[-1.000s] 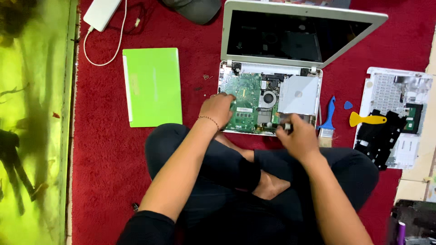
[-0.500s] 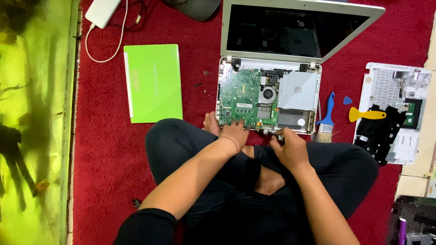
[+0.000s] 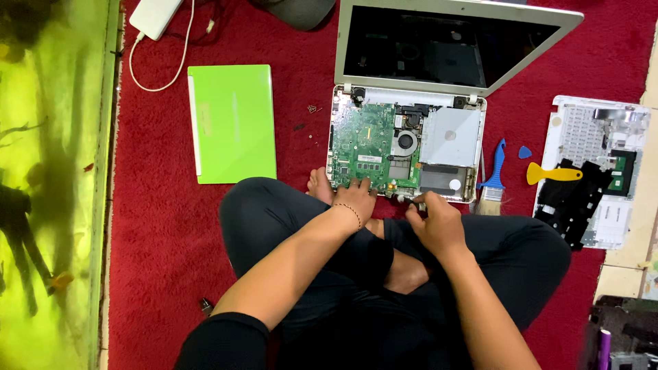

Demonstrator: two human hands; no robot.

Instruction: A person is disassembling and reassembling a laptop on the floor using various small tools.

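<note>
Both hands work the near edge of the opened laptop (image 3: 404, 147) on the red carpet (image 3: 157, 226), left hand (image 3: 355, 199) resting fingertips loosely on the green board (image 3: 363, 147), right hand (image 3: 432, 223) seemingly pinching something small, so steady, fine fingerwork looks needed.

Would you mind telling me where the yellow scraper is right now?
In the head view, the yellow scraper lies on the right, resting across the removed white keyboard cover, just right of the small blue pick and the brush.

closed laptop (image 3: 233, 123) left of opened laptop (image 3: 404, 147) | brush (image 3: 492, 179) right | keyboard cover (image 3: 596, 171) far right
</note>
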